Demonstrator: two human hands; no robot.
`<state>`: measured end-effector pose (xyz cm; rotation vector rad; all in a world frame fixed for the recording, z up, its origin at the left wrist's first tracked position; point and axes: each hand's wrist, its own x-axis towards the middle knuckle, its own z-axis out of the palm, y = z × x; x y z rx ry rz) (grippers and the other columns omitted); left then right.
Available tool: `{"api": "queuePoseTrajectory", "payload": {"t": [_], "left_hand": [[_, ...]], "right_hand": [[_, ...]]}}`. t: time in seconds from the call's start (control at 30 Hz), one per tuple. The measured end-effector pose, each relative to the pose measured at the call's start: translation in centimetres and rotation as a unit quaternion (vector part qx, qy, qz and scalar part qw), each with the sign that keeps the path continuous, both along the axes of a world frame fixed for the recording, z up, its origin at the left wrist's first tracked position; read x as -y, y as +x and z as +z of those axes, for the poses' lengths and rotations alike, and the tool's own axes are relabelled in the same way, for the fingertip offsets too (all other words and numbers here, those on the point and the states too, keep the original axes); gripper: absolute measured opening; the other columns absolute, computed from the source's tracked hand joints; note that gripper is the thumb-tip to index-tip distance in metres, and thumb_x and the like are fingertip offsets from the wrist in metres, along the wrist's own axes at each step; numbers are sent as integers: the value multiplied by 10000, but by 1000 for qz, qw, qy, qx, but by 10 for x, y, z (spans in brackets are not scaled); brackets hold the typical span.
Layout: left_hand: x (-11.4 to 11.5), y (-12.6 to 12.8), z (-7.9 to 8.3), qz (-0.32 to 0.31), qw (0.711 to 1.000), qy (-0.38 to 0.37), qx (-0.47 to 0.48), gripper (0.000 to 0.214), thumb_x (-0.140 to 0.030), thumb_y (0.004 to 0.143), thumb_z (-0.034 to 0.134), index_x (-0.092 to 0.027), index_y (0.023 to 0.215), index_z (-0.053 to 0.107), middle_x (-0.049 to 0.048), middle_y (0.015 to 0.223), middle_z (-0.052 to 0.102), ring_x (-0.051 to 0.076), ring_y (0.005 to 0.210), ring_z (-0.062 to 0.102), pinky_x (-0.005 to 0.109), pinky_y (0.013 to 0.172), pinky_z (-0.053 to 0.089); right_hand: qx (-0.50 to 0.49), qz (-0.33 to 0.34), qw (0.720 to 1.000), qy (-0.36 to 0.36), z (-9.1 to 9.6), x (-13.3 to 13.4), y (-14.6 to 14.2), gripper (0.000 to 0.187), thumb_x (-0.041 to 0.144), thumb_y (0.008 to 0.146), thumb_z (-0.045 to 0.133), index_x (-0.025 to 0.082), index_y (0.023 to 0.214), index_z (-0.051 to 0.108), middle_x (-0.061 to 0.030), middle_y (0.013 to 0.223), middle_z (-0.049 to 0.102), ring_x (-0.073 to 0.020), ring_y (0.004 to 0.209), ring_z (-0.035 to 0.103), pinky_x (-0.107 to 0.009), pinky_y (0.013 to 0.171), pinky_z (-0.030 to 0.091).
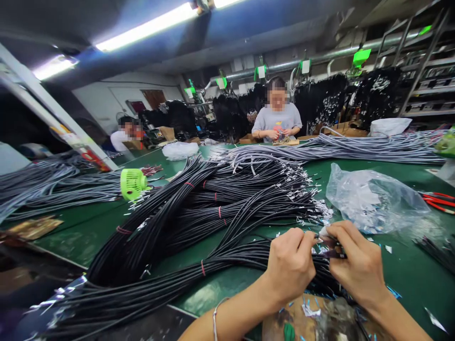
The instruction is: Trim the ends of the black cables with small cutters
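Observation:
My left hand is closed in a pinch on the end of a black cable near the front of the green table. My right hand is closed too, pinching a small dark connector piece against that cable end. The two hands almost touch. A large heap of black cable bundles, tied with red bands, fans out to the left of them, its metal-tipped ends pointing toward my hands.
A crumpled clear plastic bag lies just beyond my right hand. Grey cable bundles stretch across the far side. A green hand fan sits at the left, red pliers at the right. A person in grey works opposite.

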<state>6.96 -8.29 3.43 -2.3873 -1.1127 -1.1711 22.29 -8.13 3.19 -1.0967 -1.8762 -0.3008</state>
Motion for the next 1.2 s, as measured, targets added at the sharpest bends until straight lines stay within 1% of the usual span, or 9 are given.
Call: {"api": "queuePoseTrajectory", "payload": {"t": [0.1,0.33,0.53,0.63,0.73,0.83,1.03,1.1,1.2], "left_hand": [[-3,1,-6,15,997,66,-21,220,-68,869,425,-108,874,642,26,575,530,149,529,480,292,455,304],[-8,2,0,-37,976,-162,139,182,-160,872,519,-154,771,671,22,639,603,117,558,543,225,507,397],[-12,4,-14,-27,999,5,36,220,-104,844,470,-112,892,684,40,591,582,138,521,527,256,460,327],[-18,4,-15,-29,994,-75,70,208,-110,831,488,-143,855,692,36,631,606,129,538,530,239,488,349],[-26,4,-7,-62,926,-280,245,159,-175,802,561,-151,724,698,35,670,637,128,585,535,235,558,394],[-33,1,2,-143,792,-460,375,234,-296,759,610,-115,615,651,0,532,535,93,488,414,220,472,306],[-33,-11,13,-289,671,-577,366,501,-593,678,619,-116,546,551,-60,462,335,37,417,216,203,416,134],[-29,-12,16,-333,664,-581,333,502,-590,704,608,-117,544,558,-59,459,329,43,428,221,210,429,140],[-23,-11,20,-336,719,-551,258,466,-527,748,606,-106,549,618,-19,484,434,65,460,313,219,454,225]], "right_hand": [[-77,-7,992,-103,3,-3,-6,134,92,777,467,212,716,472,-5,667,517,-142,581,511,-246,536,422],[-18,9,1000,-2,-12,-4,-1,339,2,650,448,202,913,521,-34,812,557,-156,639,541,-250,554,406],[-81,-26,993,-77,-10,-10,-1,102,109,783,507,210,765,502,0,696,495,-145,599,478,-254,552,377],[-112,-17,988,-104,-11,-13,-5,87,144,803,519,211,750,503,8,672,473,-143,585,453,-257,537,363],[-117,7,989,-89,-12,-11,-8,96,118,789,528,210,763,519,-5,704,503,-151,618,478,-272,564,380],[-134,38,988,-70,-11,-7,-9,102,118,788,556,217,766,566,-13,719,559,-154,636,524,-279,583,413],[-210,77,971,-80,-8,-7,-10,72,224,820,581,213,750,596,-15,697,599,-157,629,573,-285,589,471],[-239,77,961,-118,-7,-12,-10,149,281,847,552,197,724,563,-1,652,573,-141,576,553,-265,535,466],[-265,42,952,-148,-3,-17,-4,194,335,844,560,181,727,559,20,601,545,-116,500,500,-239,471,422]]}}
